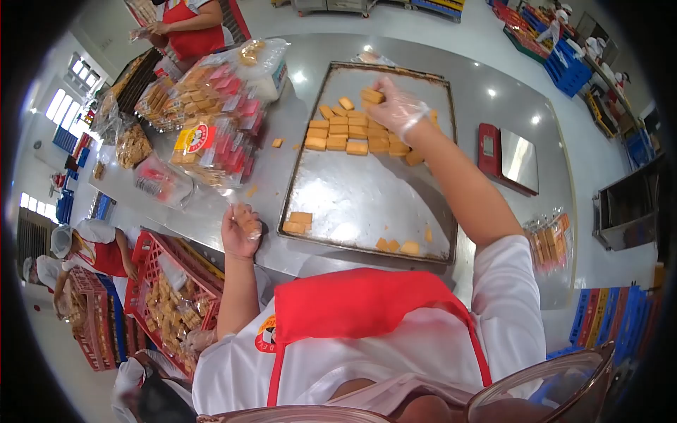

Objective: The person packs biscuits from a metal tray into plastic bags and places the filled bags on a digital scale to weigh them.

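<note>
1. Head view: the right hand [391, 106], in a clear plastic glove, is partly closed, fingers pinching a biscuit [371, 96] above the baking tray [352, 194].
2. The left hand [238, 236] is curled round a clear packet [245, 220] of biscuits, just left of the tray.
3. Rows of golden biscuits [357, 132] lie in the tray's far half; a few pieces sit near its closest edge.
4. The shiny metal table [282, 173] carries the tray, with crumbs between it and heaped, labelled packs [211, 134] at left. A red-framed scale [508, 158] stands to the right, more wrapped biscuits [548, 243] nearer.
5. Around the table are a pale floor [462, 37], a red crate [142, 255] of packets, blue crates [568, 68], bright windows [65, 107] and co-workers in red aprons [190, 32].
</note>
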Available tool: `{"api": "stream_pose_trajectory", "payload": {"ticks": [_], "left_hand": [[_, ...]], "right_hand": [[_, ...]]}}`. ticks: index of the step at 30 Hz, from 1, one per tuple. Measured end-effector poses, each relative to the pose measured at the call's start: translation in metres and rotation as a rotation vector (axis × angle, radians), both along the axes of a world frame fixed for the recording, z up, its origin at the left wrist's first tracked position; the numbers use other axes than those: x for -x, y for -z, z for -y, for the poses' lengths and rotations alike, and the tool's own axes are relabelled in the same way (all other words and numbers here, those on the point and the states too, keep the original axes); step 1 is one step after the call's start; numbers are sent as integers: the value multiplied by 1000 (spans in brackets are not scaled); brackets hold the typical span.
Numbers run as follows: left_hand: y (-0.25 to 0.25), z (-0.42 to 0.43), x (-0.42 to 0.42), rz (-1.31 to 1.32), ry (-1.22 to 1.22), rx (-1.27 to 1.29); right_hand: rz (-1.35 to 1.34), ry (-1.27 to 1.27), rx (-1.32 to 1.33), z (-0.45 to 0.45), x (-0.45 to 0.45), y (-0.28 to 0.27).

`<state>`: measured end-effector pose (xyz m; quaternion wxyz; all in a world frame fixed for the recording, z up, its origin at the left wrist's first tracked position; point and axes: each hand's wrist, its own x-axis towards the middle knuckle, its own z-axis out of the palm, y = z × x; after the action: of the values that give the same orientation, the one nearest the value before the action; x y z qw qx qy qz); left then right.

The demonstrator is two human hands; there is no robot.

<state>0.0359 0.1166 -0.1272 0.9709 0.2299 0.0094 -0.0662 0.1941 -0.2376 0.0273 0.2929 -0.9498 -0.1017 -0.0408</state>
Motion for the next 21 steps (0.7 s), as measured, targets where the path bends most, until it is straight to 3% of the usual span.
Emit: {"api": "stream_pose_trajectory", "payload": {"ticks": [8, 13, 14, 20, 21], "left_hand": [[-9, 4, 8, -63, -56, 61], [-8, 5, 7, -103, -93, 37], [-9, 6, 6, -110, -90, 28], [-8, 6, -5, -66, 20, 124], [-13, 9, -6, -106, -9, 111]], "right_hand": [[35, -116, 214, -58, -98, 57], [77, -240, 363, -45, -119, 61], [-16, -237, 410, -38, -121, 57], [150, -226, 271, -14, -121, 66], [23, -135, 32, -17, -117, 61]]}}
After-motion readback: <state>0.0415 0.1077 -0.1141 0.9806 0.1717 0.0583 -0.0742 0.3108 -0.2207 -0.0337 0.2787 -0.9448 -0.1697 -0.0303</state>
